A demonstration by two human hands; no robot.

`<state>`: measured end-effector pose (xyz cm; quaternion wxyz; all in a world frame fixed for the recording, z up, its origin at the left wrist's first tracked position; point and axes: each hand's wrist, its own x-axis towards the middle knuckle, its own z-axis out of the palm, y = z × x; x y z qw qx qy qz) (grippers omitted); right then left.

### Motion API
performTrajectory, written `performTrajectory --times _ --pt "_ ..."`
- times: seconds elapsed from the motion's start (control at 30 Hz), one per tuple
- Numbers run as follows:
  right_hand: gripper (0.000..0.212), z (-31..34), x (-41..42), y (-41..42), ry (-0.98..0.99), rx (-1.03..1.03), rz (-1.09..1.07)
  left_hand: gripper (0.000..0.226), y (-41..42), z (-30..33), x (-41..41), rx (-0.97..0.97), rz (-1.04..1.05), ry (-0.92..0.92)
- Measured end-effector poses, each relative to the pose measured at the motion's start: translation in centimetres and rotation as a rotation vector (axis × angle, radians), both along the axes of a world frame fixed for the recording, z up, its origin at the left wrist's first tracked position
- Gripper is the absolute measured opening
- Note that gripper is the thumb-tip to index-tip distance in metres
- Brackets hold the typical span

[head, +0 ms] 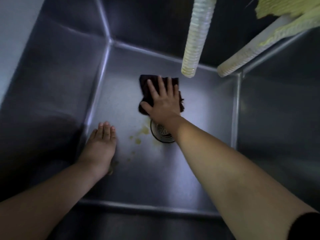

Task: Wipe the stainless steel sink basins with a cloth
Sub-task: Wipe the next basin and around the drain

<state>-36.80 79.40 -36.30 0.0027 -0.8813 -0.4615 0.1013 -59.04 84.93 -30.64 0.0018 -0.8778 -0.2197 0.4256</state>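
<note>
We are pressing the cloth [147, 82] flat with our spread right hand [162, 103], left hand [102, 141] resting flat, and we should be sweeping back over the stains [143, 130] behind it.

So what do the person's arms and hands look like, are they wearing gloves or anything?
No gloves. The left hand and the right hand are both bare, and so are both forearms. No rings, watch or bracelet show. The only clothing in view is a dark sleeve edge high up on the right arm, at the bottom corner of the picture.
</note>
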Motion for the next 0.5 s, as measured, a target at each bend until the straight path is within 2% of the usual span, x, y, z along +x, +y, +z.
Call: performTrajectory --times 0.2,0.3,0.43,0.5 --pt "0.077 0.5 7.5 -9.3 -0.075 -0.087 -0.359 0.122 -0.3 0.4 -0.1 0.020 0.017 -0.037" --pt "0.073 1.0 10.4 -11.2 -0.092 -0.151 -0.546 0.114 -0.1 0.6 -0.1 0.009 0.024 -0.063" --pt "0.079 1.0 11.0 -6.1 0.012 -0.123 -0.823 0.092 0.1 0.6 -0.1 -0.024 0.047 -0.096" --pt "0.083 0.7 9.1 -1.9 0.004 -0.079 -0.776 0.081 0.2 0.5 0.0 -0.038 0.062 -0.122"
